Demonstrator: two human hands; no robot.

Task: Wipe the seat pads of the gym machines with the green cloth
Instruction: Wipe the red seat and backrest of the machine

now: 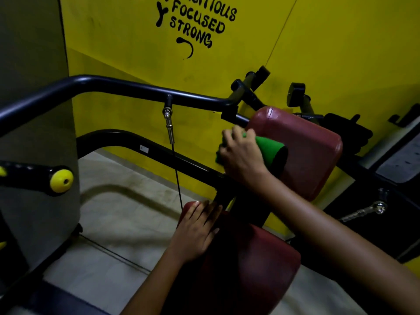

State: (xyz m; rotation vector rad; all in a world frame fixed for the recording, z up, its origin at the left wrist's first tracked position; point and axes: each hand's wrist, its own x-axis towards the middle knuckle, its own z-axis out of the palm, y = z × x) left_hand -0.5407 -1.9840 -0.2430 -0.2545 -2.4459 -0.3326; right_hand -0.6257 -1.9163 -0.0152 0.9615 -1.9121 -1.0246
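Note:
A dark red back pad (313, 146) stands upright on the gym machine, with a dark red seat pad (250, 269) below it. My right hand (241, 155) grips the green cloth (270, 148) and holds it against the left edge of the back pad. The cloth has a black end that hangs over the pad's face. My left hand (197, 228) rests flat, fingers straight, on the far left corner of the seat pad.
A black bent bar (113, 87) crosses in front of the yellow wall (136, 53), with a cable (175, 160) hanging from it. A yellow-capped handle (61, 180) juts in at the left. Black frame tubes run under the pads. Pale floor lies below.

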